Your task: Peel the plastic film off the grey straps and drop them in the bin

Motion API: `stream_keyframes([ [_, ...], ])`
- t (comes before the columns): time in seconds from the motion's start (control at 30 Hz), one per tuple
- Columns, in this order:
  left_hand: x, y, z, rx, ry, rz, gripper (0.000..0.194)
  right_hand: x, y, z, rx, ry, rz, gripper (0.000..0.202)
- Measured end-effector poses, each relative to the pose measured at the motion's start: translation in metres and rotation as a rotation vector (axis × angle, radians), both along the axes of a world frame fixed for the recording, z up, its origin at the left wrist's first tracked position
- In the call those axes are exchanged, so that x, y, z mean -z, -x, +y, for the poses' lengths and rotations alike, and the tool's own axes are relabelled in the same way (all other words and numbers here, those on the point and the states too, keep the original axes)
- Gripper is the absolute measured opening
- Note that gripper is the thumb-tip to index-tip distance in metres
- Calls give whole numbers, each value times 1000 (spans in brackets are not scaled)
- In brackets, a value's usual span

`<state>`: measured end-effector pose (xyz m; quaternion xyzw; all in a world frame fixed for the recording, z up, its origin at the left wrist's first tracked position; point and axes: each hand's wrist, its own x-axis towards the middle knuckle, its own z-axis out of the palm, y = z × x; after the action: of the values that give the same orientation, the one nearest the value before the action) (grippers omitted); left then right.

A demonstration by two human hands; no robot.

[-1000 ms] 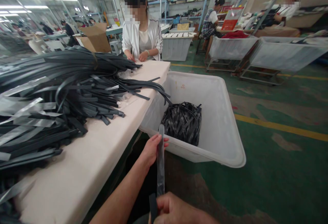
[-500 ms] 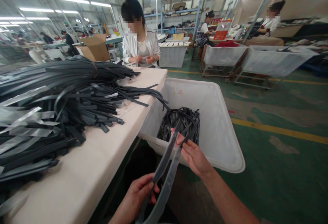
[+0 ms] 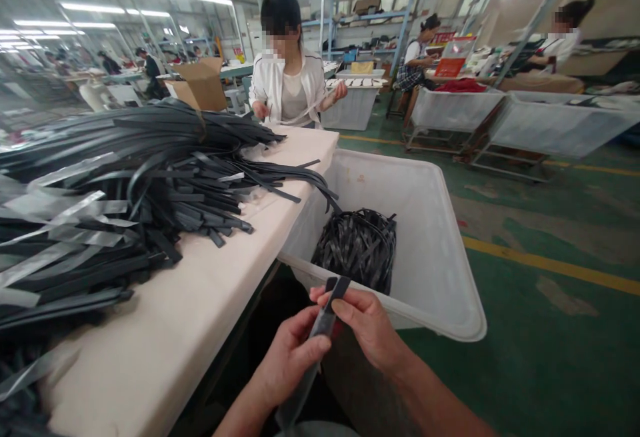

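Between my hands is a dark strip [image 3: 324, 322] with a filmy, translucent surface over part of it, its two black ends overlapping at the top. My right hand [image 3: 361, 317] pinches it near those ends, thumb on top. Lower down, my left hand [image 3: 296, 347] is closed around the doubled strip, which hangs toward my lap. Just beyond my hands, a heap of black strips [image 3: 357, 247] lies in a white plastic tub [image 3: 420, 204]. To the left, a large pile of black strips [image 3: 165, 150] covers much of the table [image 3: 220, 290].
Several strip ends [image 3: 320, 184] droop over the table edge into the tub. Across the table a person [image 3: 290, 77] in a white jacket holds a pale strip. An open cardboard box [image 3: 200, 84] stands behind the pile. Wheeled bins [image 3: 450, 114] stand at the back right.
My hands have come closer together and the strip's separate ends now overlap. My right hand has moved down toward me. The person opposite has spread their hands apart along a pale strip.
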<state>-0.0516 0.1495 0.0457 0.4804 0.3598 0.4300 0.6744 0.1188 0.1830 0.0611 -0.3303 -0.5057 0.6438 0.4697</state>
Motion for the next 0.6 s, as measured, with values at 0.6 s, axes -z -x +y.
stream_keyframes([
  [0.6, 53, -12, -12, -227, -116, 301, 33, -15, -60, 52, 463, -304, -59, 18],
])
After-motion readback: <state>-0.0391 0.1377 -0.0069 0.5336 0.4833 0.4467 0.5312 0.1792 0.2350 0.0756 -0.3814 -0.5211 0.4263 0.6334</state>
